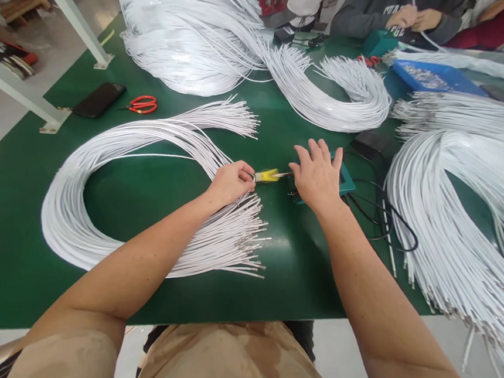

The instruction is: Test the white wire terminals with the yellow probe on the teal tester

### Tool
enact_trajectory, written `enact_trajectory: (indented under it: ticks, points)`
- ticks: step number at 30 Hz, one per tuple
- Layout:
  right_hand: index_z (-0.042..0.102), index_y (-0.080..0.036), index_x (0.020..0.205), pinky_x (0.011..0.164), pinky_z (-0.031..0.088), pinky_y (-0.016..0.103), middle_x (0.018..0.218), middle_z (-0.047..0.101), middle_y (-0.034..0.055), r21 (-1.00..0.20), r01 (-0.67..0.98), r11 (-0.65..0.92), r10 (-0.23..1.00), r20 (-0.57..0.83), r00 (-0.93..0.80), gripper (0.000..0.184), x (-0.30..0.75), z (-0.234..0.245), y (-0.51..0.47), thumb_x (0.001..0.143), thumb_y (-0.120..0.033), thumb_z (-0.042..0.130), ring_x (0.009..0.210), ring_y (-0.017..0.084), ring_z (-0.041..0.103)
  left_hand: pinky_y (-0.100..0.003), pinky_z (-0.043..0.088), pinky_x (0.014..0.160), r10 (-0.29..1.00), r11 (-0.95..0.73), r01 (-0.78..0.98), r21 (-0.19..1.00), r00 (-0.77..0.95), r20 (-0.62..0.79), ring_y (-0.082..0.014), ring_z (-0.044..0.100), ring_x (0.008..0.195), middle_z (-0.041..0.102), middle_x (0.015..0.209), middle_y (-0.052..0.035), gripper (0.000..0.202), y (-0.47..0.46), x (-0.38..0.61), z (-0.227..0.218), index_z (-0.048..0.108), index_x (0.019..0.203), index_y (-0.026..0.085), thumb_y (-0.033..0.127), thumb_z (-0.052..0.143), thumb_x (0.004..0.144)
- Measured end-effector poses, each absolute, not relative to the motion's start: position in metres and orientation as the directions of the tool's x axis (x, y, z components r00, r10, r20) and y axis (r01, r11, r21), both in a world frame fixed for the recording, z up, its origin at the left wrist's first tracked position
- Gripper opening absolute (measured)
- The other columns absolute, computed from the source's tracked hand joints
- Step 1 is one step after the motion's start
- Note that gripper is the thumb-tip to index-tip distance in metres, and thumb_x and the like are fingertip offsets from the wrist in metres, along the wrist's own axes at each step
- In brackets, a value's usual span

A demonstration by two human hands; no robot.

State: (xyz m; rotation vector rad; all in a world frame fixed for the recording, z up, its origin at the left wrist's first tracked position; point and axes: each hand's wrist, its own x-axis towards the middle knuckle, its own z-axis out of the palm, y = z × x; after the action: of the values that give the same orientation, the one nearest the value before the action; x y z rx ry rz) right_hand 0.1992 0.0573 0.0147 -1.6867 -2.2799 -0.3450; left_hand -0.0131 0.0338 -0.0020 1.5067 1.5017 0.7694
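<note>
My left hand [231, 182] is closed in a pinch on the end of a white wire, right at a yellow sleeve-like piece [269, 176]. A thin metal rod runs from that piece to a small teal device [345, 179]. Over the device lies my right hand [319, 171], palm down with fingers spread, covering most of it. Beneath my left hand, a bundle of white wires [61, 200] curves in a C shape, both its ends pointing right. Small metal tips show on the wire ends. The exact joint at my left fingertips is hidden.
Red-handled scissors [142, 104] and a black phone [99, 100] lie at the back left. More white wire bundles [190, 41] fill the back and right. A black cable [408, 228] loops beside the device. A blue tray [439, 78] sits near a co-worker's hands [416, 19].
</note>
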Motion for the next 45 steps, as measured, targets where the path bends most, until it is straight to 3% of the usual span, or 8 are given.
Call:
enact_trajectory:
  ticks: [8,11,14,20,24,29,36,45]
  points:
    - [0.058,-0.013,0.122,0.109,0.018,0.06,0.135,0.053,0.0185,-0.097,0.947,0.305,0.889,0.386,-0.247,0.036,0.194,0.02,0.053,0.093,-0.029,0.044,0.131,0.033,0.041,-0.029,0.053,0.066,0.984,0.101,0.393,0.914,0.097,-0.15,-0.0172,0.069,0.068,0.069,0.078,-0.0002,0.028,0.027,-0.028,0.008,0.062,0.094,0.02,0.024,0.066,0.066]
    - [0.066,-0.017,0.108,0.105,0.032,0.047,0.118,0.064,0.0137,-0.303,0.87,0.389,0.872,0.426,-0.242,0.028,0.183,0.03,0.041,0.092,-0.028,0.045,0.114,0.027,0.054,-0.027,0.052,0.067,0.992,0.042,0.318,0.947,0.102,-0.078,-0.0164,0.07,0.071,0.066,0.081,0.0001,0.03,0.025,-0.034,0.015,0.06,0.099,0.02,0.025,0.065,0.07]
    - [0.07,-0.02,0.09,0.085,0.046,0.032,0.095,0.069,0.0081,-0.568,0.713,0.411,0.898,0.386,-0.21,0.024,0.166,0.038,0.031,0.09,-0.025,0.046,0.09,0.02,0.061,-0.028,0.052,0.072,0.995,-0.035,0.235,0.971,0.1,0.012,-0.0157,0.069,0.074,0.064,0.083,0.0004,0.035,0.026,-0.035,0.02,0.058,0.105,0.021,0.027,0.066,0.072]
    - [0.071,-0.02,0.087,0.062,0.047,0.026,0.075,0.062,-0.0001,-0.983,0.163,0.088,0.989,0.066,-0.132,0.018,0.143,0.037,0.036,0.081,-0.027,0.056,0.059,0.01,0.054,-0.031,0.052,0.08,0.991,-0.075,0.114,0.991,0.118,0.061,-0.0135,0.067,0.075,0.063,0.084,0.0011,0.046,0.025,-0.032,0.025,0.052,0.116,0.02,0.025,0.068,0.073]
    - [0.07,-0.017,0.087,0.05,0.042,0.023,0.059,0.05,-0.0043,-0.964,-0.195,-0.182,0.96,-0.13,-0.249,0.03,0.137,0.035,0.038,0.078,-0.044,0.063,0.048,0.007,0.042,-0.031,0.051,0.083,0.988,-0.067,0.091,0.994,0.146,0.054,-0.0124,0.066,0.076,0.063,0.084,0.0011,0.05,0.024,-0.031,0.027,0.051,0.122,0.02,0.024,0.067,0.074]
    - [0.069,-0.016,0.085,0.042,0.032,0.021,0.049,0.038,-0.0094,-0.9,-0.301,-0.316,0.902,-0.186,-0.39,0.032,0.136,0.031,0.036,0.07,-0.045,0.073,0.044,0.005,0.026,-0.028,0.052,0.079,0.982,-0.028,0.056,0.998,0.19,0.016,-0.0114,0.065,0.075,0.064,0.086,0.0005,0.051,0.024,-0.03,0.028,0.05,0.123,0.021,0.024,0.068,0.075]
    - [0.069,-0.02,0.075,0.052,0.039,0.024,0.077,0.061,-0.0016,-0.963,-0.255,-0.091,0.971,-0.029,-0.235,0.018,0.13,0.018,0.037,0.068,-0.036,0.075,0.055,0.007,0.042,-0.026,0.051,0.072,0.98,0.043,0.015,0.999,0.195,-0.046,-0.0114,0.065,0.071,0.065,0.082,0.0,0.052,0.023,-0.028,0.029,0.05,0.122,0.019,0.027,0.07,0.074]
    - [0.067,-0.022,0.076,0.058,0.042,0.025,0.086,0.061,-0.0013,-0.97,-0.226,0.086,0.982,0.121,-0.143,0.012,0.126,0.013,0.033,0.072,-0.033,0.071,0.059,0.008,0.047,-0.026,0.051,0.073,0.978,0.053,0.01,0.999,0.201,-0.054,-0.0111,0.065,0.072,0.065,0.083,0.0003,0.05,0.025,-0.029,0.028,0.052,0.12,0.019,0.028,0.07,0.074]
